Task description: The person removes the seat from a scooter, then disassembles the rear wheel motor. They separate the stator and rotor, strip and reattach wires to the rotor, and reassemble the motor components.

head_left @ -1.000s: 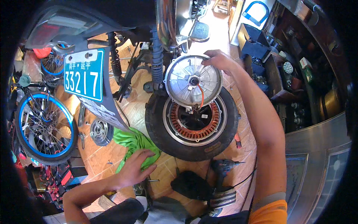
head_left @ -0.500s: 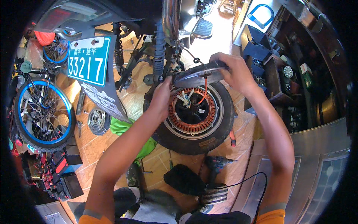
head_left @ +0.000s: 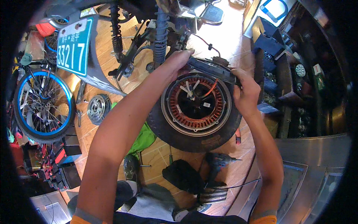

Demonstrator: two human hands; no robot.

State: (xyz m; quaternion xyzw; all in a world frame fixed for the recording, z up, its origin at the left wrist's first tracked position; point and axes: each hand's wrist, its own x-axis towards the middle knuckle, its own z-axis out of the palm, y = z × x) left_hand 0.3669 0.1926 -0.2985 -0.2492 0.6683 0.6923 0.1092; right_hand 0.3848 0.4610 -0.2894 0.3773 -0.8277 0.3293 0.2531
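A scooter wheel [head_left: 186,139] with a hub motor lies flat on the floor, its ring of copper windings [head_left: 179,115] exposed. Above its far side I hold a dark round motor cover [head_left: 214,70], tilted up and seen nearly edge-on. My left hand [head_left: 179,62] is closed at the cover's left edge, its fingertips partly hidden. On the right rim, my right hand [head_left: 247,87] grips with thumb and bent fingers. An orange cable [head_left: 211,89] runs from the motor's centre up to the cover. White connectors [head_left: 191,89] sit inside the motor.
Beyond the wheel stand the scooter's shock absorber [head_left: 160,35] and green plate [head_left: 74,48]. A cordless drill [head_left: 216,162] and black cloth [head_left: 182,176] lie nearer me. A metal disc [head_left: 99,109] and blue-rimmed bicycle wheel [head_left: 43,106] are left, a dark cabinet [head_left: 287,78] right.
The cover has tilted from showing its inner face to nearly edge-on. My right hand has come down along its rim, and my left hand has shifted up and right. The whole view has shifted slightly.
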